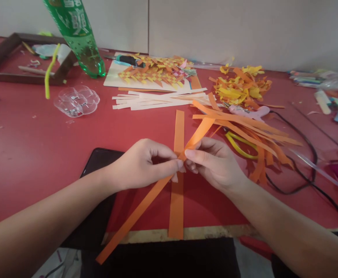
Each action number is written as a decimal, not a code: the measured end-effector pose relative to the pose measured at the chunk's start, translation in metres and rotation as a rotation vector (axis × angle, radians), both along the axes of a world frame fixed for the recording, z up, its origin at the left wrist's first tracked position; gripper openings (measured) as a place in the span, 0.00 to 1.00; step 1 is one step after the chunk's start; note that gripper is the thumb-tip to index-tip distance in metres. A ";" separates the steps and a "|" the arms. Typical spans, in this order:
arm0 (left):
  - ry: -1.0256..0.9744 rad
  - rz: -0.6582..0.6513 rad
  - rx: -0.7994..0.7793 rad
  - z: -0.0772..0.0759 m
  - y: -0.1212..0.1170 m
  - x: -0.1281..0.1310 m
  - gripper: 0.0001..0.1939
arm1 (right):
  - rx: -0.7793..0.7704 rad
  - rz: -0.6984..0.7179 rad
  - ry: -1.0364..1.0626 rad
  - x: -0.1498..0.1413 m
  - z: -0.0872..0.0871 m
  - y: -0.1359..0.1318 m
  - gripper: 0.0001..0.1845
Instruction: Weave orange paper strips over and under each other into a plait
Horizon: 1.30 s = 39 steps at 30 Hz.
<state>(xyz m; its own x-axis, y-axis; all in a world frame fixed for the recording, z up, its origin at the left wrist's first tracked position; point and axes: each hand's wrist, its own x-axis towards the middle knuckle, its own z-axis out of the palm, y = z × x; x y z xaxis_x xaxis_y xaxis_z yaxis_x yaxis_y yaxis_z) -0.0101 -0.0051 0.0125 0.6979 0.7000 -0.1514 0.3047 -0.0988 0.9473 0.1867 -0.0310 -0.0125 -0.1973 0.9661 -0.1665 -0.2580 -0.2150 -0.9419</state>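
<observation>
Between both hands an orange paper strip (145, 210) runs diagonally, its lower end hanging past the table edge and its upper end pointing up and right. My left hand (145, 164) pinches it near the middle, thumb on top. Close beside, my right hand (215, 162) grips the same strip between thumb and fingers. Beneath the hands a second orange strip (177, 208) lies upright in the view on the red table, reaching over the front edge. Fingers hide where the two strips cross, so I cannot tell whether they are joined.
Loose orange strips (261, 135) lie right, over yellow-handled scissors (241, 148) and by a pink glue gun (252, 112). White strips (157, 99), woven paper (160, 73) and a paper pile (241, 87) lie behind. A green bottle (78, 38), clear dish (77, 101) and black phone (99, 212) are left.
</observation>
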 end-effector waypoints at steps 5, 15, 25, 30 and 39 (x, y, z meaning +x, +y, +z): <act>0.001 -0.011 0.005 -0.002 0.000 -0.001 0.14 | -0.012 -0.039 -0.018 0.000 0.001 0.001 0.11; 0.048 -0.008 0.008 -0.001 0.000 0.001 0.16 | -0.017 -0.075 -0.026 0.001 -0.001 0.001 0.15; -0.039 0.028 -0.083 0.004 -0.001 0.003 0.10 | -0.006 -0.121 -0.047 0.002 0.002 0.003 0.17; -0.008 0.016 -0.048 0.001 -0.001 0.003 0.12 | 0.001 -0.097 -0.013 0.002 0.001 0.003 0.17; -0.026 0.066 0.005 -0.001 -0.002 0.003 0.13 | -0.042 -0.016 0.005 0.000 -0.001 0.001 0.12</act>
